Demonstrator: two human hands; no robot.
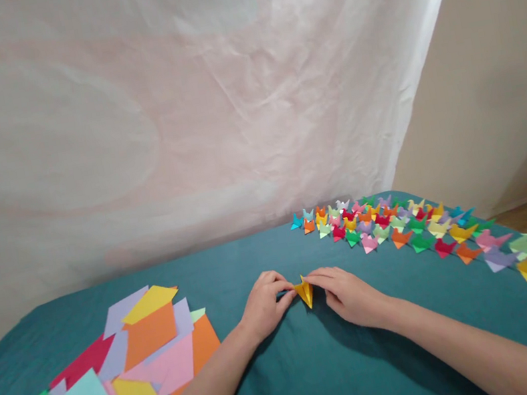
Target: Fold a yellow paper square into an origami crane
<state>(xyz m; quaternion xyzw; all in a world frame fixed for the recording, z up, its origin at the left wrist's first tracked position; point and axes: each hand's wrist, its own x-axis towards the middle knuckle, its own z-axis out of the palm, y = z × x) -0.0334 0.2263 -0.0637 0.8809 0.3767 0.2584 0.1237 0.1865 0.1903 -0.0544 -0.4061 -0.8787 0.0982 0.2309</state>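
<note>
backdrop: white creased sheet (177,104) hung behind the table, fills the upper pic.
table: teal cloth (324,376) over the whole top; both forearms come in from the near edge.
loose sheets: pile of flat coloured paper (133,354), near-left, well apart from the hands, on the L hand's side.
folded figures: rows of small coloured paper shapes (400,228), far-right, near the R hand's side but not touching it.
L hand (263,305): resting on the cloth, curled; thumb + fingertips (286,286) pressed together, pinching the left upper corner of the yellow folded piece.
R hand (348,294): also on the cloth, flatter; fingertips (313,277) closed on the right upper corner; other fingers loosely together.
yellow folded piece (304,292): mid-table, directly betw. the two hands, touching both.
axis: wide end far, narrow tip pointing toward the person; long axis runs near–far, across the line joining the hands.
nearer hand: neither, both equally on it; L from its left, R from its right.
underside: can't tell if the tip touches the cloth.
</note>
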